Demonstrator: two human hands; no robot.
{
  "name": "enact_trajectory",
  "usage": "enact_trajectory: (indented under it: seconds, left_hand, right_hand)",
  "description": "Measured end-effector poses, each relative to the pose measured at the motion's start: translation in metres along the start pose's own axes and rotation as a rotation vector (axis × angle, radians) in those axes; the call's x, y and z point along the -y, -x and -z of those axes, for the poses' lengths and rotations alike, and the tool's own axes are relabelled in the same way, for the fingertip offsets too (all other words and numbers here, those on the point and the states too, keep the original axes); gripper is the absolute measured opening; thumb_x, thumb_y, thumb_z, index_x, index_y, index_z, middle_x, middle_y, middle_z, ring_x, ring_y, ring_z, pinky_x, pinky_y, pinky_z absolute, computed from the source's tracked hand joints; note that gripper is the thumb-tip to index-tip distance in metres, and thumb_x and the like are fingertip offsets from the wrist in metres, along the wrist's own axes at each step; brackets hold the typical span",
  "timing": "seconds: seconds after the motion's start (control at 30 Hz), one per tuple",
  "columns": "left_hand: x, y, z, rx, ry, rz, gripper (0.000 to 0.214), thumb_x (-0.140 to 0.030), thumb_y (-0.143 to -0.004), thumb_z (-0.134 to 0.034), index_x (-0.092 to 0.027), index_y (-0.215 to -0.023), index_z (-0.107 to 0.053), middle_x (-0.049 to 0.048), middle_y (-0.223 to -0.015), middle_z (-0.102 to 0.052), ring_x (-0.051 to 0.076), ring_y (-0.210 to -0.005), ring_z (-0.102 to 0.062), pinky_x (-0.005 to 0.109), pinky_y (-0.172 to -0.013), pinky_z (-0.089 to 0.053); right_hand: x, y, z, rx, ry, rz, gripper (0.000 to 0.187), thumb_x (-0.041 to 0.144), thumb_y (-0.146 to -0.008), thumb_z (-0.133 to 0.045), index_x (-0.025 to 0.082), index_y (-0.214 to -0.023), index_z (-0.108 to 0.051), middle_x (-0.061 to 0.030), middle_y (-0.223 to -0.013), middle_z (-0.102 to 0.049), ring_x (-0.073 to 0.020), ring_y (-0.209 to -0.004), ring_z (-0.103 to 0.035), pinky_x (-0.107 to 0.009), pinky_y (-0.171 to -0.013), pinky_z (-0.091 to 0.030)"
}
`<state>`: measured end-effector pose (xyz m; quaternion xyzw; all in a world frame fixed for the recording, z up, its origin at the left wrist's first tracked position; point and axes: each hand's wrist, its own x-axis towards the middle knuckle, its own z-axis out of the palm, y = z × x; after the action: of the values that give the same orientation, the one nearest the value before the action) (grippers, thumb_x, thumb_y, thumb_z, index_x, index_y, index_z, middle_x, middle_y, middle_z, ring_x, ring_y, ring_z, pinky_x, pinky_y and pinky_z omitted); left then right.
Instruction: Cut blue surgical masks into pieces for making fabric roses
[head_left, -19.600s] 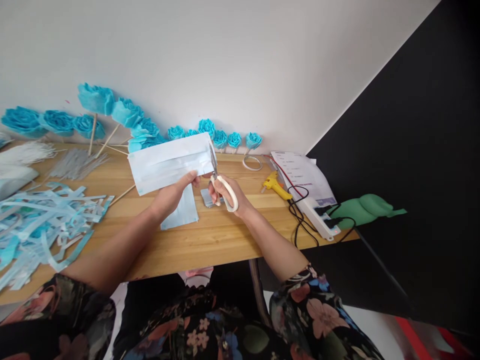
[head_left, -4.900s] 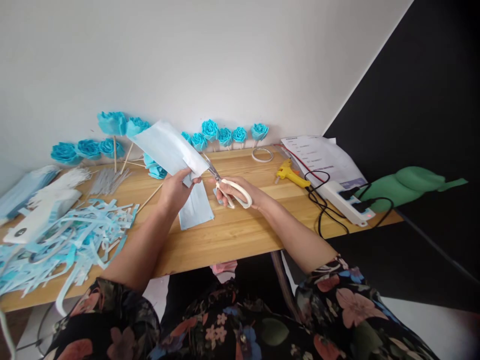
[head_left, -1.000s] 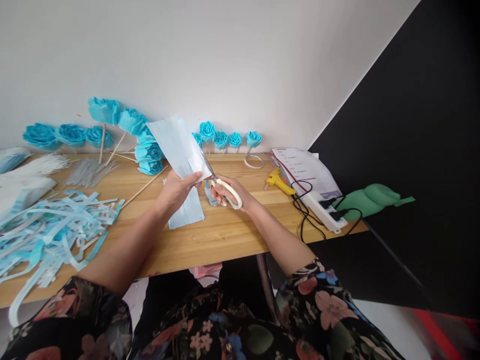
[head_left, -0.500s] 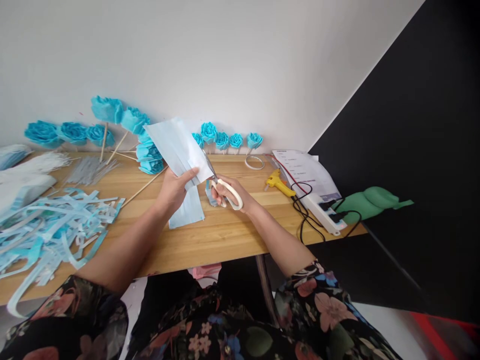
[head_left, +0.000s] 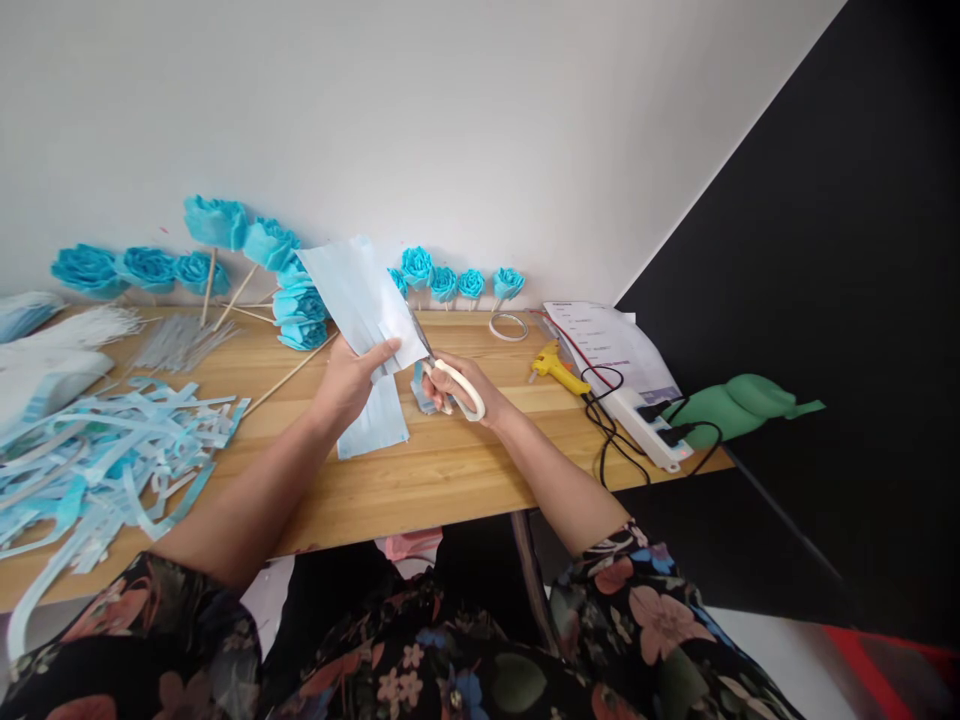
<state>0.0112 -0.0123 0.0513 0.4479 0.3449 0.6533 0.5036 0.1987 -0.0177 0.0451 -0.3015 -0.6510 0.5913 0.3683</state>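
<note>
Above the worktop [head_left: 442, 480], our left hand [head_left: 354, 375] has its fingers closed on a tilted pale-blue sheet [head_left: 349, 285]; our right hand [head_left: 455, 380] wraps its fingers round the white-handled scissors [head_left: 473, 393], whose metal end meets the sheet's right edge. Beneath, a second pale-blue piece [head_left: 379, 422] lies flat; blue flowers [head_left: 215, 222] line the wall [head_left: 480, 130].

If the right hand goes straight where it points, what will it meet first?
Likely the sheet in the left hand; the scissors in the right hand lie at its edge, though depth is unclear.
</note>
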Motion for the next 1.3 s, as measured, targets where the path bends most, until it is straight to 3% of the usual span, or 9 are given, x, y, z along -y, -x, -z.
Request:
enact_trajectory:
  seconds: [0.17,0.33,0.47,0.8,1.1,1.3]
  left_hand:
    - [0.0010,-0.0014,0.0007,-0.020,0.004,-0.012,0.068,-0.034,-0.063,-0.091,-0.017,-0.123,-0.064,0.0085,-0.101,-0.077,0.029,-0.099,-0.073,0.040,-0.088,-0.058]
    - [0.0011,-0.0005,0.0001,-0.032,0.008,0.014,0.067,-0.034,-0.062,-0.091,-0.017,-0.122,-0.065,0.0063,-0.099,-0.077,0.026,-0.093,-0.073,0.036,-0.085,-0.057]
    - [-0.0011,0.0009,-0.0023,-0.057,0.039,0.024,0.070,-0.032,-0.059,-0.093,-0.018,-0.122,-0.065,0.0051,-0.097,-0.077,0.024,-0.090,-0.072,0.034,-0.084,-0.055]
    - [0.0012,-0.0002,0.0003,-0.042,-0.009,-0.028,0.065,-0.036,-0.065,-0.090,-0.018,-0.122,-0.063,0.0063,-0.099,-0.076,0.027,-0.098,-0.072,0.038,-0.089,-0.055]
    - [-0.0010,0.0001,0.0005,-0.066,0.002,-0.055,0.067,-0.036,-0.067,-0.089,-0.021,-0.126,-0.060,0.0075,-0.110,-0.075,0.027,-0.112,-0.069,0.037,-0.095,-0.054]
    - [-0.0008,0.0002,-0.0005,-0.045,-0.001,-0.048,0.064,-0.037,-0.067,-0.089,-0.020,-0.123,-0.062,0.0074,-0.107,-0.075,0.027,-0.103,-0.071,0.036,-0.089,-0.056]
  right_hand:
    - [0.0005,0.0006,-0.0002,-0.024,-0.001,-0.021,0.053,0.068,-0.079,-0.071,0.017,-0.085,-0.056,0.0018,-0.069,-0.059,-0.0071,-0.049,-0.051,-0.020,-0.041,-0.039]
    - [0.0030,0.0001,-0.0017,-0.062,-0.029,-0.071,0.055,0.064,-0.077,-0.075,0.019,-0.100,-0.055,0.0040,-0.066,-0.062,-0.0074,-0.045,-0.051,-0.019,-0.039,-0.038]
    - [0.0070,0.0001,-0.0037,-0.075,-0.066,-0.088,0.056,0.065,-0.076,-0.075,0.020,-0.100,-0.052,0.0054,-0.065,-0.062,-0.0069,-0.044,-0.050,-0.018,-0.038,-0.037]
    - [0.0017,-0.0022,-0.0013,-0.017,-0.048,-0.069,0.072,0.077,-0.070,-0.073,0.017,-0.104,-0.057,0.0029,-0.072,-0.062,-0.0074,-0.050,-0.053,-0.021,-0.042,-0.038]
    - [-0.0006,-0.0025,-0.0007,-0.011,-0.054,-0.083,0.066,0.073,-0.070,-0.077,0.018,-0.100,-0.057,0.0025,-0.073,-0.062,-0.0081,-0.052,-0.053,-0.021,-0.043,-0.038]
    - [0.0003,-0.0017,-0.0012,-0.018,-0.046,-0.084,0.071,0.077,-0.070,-0.074,0.017,-0.105,-0.058,0.0025,-0.073,-0.062,-0.0083,-0.053,-0.054,-0.021,-0.043,-0.038]
